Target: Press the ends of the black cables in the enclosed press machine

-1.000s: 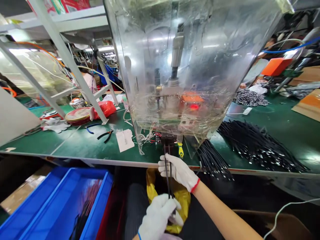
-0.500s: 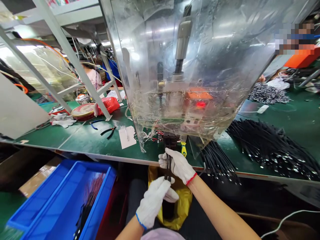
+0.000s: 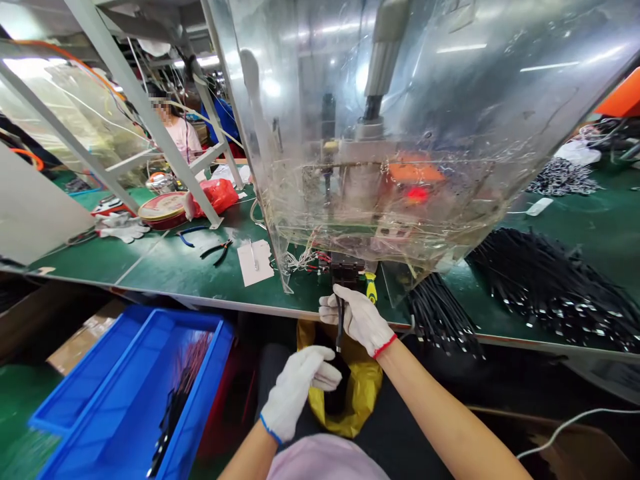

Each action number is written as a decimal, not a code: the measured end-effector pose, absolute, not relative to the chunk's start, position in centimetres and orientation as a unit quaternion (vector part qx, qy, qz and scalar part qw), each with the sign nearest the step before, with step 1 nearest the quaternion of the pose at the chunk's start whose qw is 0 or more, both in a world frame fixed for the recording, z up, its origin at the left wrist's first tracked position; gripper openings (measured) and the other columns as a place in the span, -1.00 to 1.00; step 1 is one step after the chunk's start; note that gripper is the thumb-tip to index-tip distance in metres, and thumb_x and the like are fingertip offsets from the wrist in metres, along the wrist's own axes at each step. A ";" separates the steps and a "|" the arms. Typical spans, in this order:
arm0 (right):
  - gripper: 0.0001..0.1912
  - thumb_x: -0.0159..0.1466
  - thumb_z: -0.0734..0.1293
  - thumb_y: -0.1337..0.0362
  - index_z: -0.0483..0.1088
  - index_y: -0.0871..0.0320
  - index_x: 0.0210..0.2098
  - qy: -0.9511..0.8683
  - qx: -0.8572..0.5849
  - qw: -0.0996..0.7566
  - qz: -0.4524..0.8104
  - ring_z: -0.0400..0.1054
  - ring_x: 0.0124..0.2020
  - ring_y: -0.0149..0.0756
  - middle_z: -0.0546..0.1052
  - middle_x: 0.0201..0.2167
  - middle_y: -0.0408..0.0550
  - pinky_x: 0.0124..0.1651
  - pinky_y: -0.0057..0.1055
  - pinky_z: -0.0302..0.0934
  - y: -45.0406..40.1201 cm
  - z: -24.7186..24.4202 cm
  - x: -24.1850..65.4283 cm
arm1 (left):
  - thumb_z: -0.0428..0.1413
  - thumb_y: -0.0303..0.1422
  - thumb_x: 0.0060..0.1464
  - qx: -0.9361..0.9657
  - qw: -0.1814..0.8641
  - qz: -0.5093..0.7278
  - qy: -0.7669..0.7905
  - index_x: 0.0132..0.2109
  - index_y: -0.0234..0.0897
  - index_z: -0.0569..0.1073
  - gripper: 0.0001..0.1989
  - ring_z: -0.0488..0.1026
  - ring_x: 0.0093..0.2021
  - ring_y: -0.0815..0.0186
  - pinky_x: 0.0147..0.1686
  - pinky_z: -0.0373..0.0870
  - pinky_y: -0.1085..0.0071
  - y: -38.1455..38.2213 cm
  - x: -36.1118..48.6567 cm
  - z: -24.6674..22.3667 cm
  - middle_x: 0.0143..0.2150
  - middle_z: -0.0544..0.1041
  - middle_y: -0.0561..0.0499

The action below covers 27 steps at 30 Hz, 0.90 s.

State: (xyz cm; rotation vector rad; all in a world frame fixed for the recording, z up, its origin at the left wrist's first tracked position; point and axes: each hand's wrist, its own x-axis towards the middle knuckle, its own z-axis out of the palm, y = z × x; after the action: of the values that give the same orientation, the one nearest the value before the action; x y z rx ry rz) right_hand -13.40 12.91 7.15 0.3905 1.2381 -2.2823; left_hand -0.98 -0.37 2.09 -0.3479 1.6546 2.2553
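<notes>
While I faced the green-topped workbench [image 3: 120,263], my right hand [image 3: 357,320], in a white glove with a red cuff, was closed firmly around a black cable [image 3: 340,325]. The cable ran upright through my fingers, and its lower end hung just below them. Its upper part reached toward a black block [image 3: 345,270] at the bench edge, under a clear plastic guard [image 3: 440,87] that enclosed a machine with a red light. I could not tell whether the cable touched the block, because my glove hid that stretch.

My left hand [image 3: 295,393], in a white glove with a blue cuff, was lower down and apart from the cable, its fingers half curled. I could not tell whether it held anything. It was near the mouth of a yellow plastic bag [image 3: 363,393] that hung below the bench edge.

Just beside the block lay a yellow-handled screwdriver [image 3: 371,288]. To the right, bundles of black cables [image 3: 545,287] with metal ends were heaped on the bench. To the left were a pair of pliers [image 3: 216,252], a white card [image 3: 255,261], a red plastic bag [image 3: 217,197] and a round tin [image 3: 163,210]. Below the bench on my left sat a blue plastic crate [image 3: 135,393] with wires in it, and a co-worker in a pink top [image 3: 175,137] was across the bench.
</notes>
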 end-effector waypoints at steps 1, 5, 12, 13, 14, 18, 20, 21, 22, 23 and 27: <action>-0.59 0.29 0.25 0.24 0.40 0.26 -0.65 0.460 0.148 0.255 -0.837 0.47 -0.56 -0.29 0.59 -0.46 0.10 -0.43 -0.34 0.43 12.9 7.2 -13.4 | 0.12 0.01 0.05 -0.120 0.166 0.803 0.560 -0.05 -0.44 0.46 -0.44 0.55 -0.29 0.09 -0.18 0.45 0.13 -0.2 -1.4 2.4 -0.29 0.60 -0.25; -0.58 0.30 0.23 0.24 0.38 0.27 -0.64 0.469 0.157 0.251 -0.832 0.47 -0.54 -0.32 0.59 -0.45 0.11 -0.40 -0.37 0.42 12.6 7.3 -13.7 | 0.28 0.05 -0.19 -0.138 0.203 0.859 0.450 -0.06 -0.40 0.49 -0.33 0.54 -0.24 0.09 -0.22 0.46 0.21 0.7 -3.3 4.3 -0.20 0.60 -0.25; -0.73 0.17 0.36 0.10 0.48 0.21 -0.31 0.587 0.025 0.202 -0.784 0.44 -0.43 -0.38 0.57 -0.37 -0.03 -0.40 -0.49 0.33 14.8 6.9 -10.4 | 0.24 0.05 -0.10 -0.122 0.265 0.874 0.389 -0.04 -0.40 0.51 -0.36 0.56 -0.28 0.12 -0.24 0.49 0.23 1.4 -3.9 6.0 -0.18 0.60 -0.25; -0.70 0.16 0.37 0.08 0.48 0.20 -0.27 0.622 0.005 0.176 -0.763 0.44 -0.41 -0.39 0.57 -0.34 -0.05 -0.37 -0.50 0.32 15.9 6.9 -9.6 | 0.24 0.05 -0.10 -0.125 0.268 0.869 0.398 -0.04 -0.39 0.51 -0.37 0.56 -0.28 0.11 -0.23 0.49 0.22 1.3 -4.0 5.9 -0.17 0.60 -0.26; -0.67 0.16 0.37 0.05 0.48 0.19 -0.24 0.650 -0.003 0.159 -0.743 0.43 -0.40 -0.40 0.57 -0.33 -0.05 -0.36 -0.50 0.32 17.1 6.9 -8.8 | 0.25 0.04 -0.12 -0.131 0.268 0.862 0.410 -0.05 -0.39 0.51 -0.37 0.56 -0.29 0.10 -0.22 0.50 0.20 1.3 -4.1 5.8 -0.18 0.60 -0.27; -0.67 0.24 0.23 0.07 0.44 0.18 -0.19 0.724 0.078 0.090 -0.679 0.41 -0.50 -0.40 0.56 -0.36 -0.04 -0.41 -0.45 0.31 24.4 8.1 -7.4 | 0.34 0.02 -0.28 -0.181 0.235 0.830 0.472 -0.13 -0.37 0.51 -0.36 0.58 -0.32 0.05 -0.26 0.53 0.16 1.6 -4.7 5.0 -0.27 0.62 -0.25; -0.70 0.26 0.19 0.12 0.45 0.14 -0.20 0.800 0.143 0.000 -0.582 0.44 -0.43 -0.35 0.56 -0.34 -0.04 -0.33 -0.43 0.31 28.6 8.9 -8.4 | 0.38 -0.03 -0.34 -0.193 0.211 0.815 0.504 -0.15 -0.37 0.50 -0.37 0.58 -0.34 0.05 -0.28 0.54 0.16 2.0 -4.9 4.6 -0.33 0.63 -0.21; -0.70 0.26 0.18 0.13 0.47 0.12 -0.19 0.842 0.172 -0.043 -0.509 0.46 -0.37 -0.31 0.57 -0.32 -0.04 -0.27 -0.40 0.30 30.4 9.3 -9.2 | 0.39 -0.06 -0.36 -0.195 0.198 0.808 0.520 -0.17 -0.37 0.50 -0.38 0.58 -0.36 0.04 -0.29 0.55 0.16 2.2 -5.0 4.4 -0.37 0.63 -0.19; -0.70 0.25 0.19 0.13 0.49 0.09 -0.19 0.880 0.194 -0.072 -0.427 0.47 -0.28 -0.25 0.58 -0.28 -0.03 -0.19 -0.37 0.30 31.9 9.6 -10.3 | 0.41 -0.09 -0.38 -0.196 0.188 0.802 0.533 -0.18 -0.37 0.51 -0.39 0.59 -0.37 0.04 -0.29 0.56 0.16 2.3 -5.0 4.1 -0.39 0.63 -0.17; -0.70 0.24 0.21 0.12 0.50 0.09 -0.19 0.910 0.210 -0.087 -0.347 0.46 -0.19 -0.18 0.58 -0.23 0.00 -0.13 -0.32 0.28 33.0 9.8 -11.4 | 0.42 -0.12 -0.40 -0.198 0.178 0.796 0.544 -0.20 -0.36 0.51 -0.41 0.59 -0.37 0.04 -0.30 0.56 0.17 2.3 -5.1 3.8 -0.41 0.62 -0.16; -0.59 0.18 0.27 0.12 0.52 0.35 -0.21 0.955 0.216 -0.042 -0.200 0.45 -0.15 0.04 0.54 -0.19 0.32 -0.16 -0.21 0.30 33.9 9.3 -15.2 | 0.45 -0.17 -0.49 -0.194 0.191 0.776 0.569 -0.20 -0.29 0.51 -0.39 0.59 -0.33 0.01 -0.27 0.58 0.16 1.3 -5.9 1.6 -0.41 0.63 -0.10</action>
State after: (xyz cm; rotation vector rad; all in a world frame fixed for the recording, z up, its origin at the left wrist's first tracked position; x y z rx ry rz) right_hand -15.24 33.93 9.28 0.6976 3.0820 -0.6443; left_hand -5.91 1.30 1.59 -0.5442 1.5993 2.1801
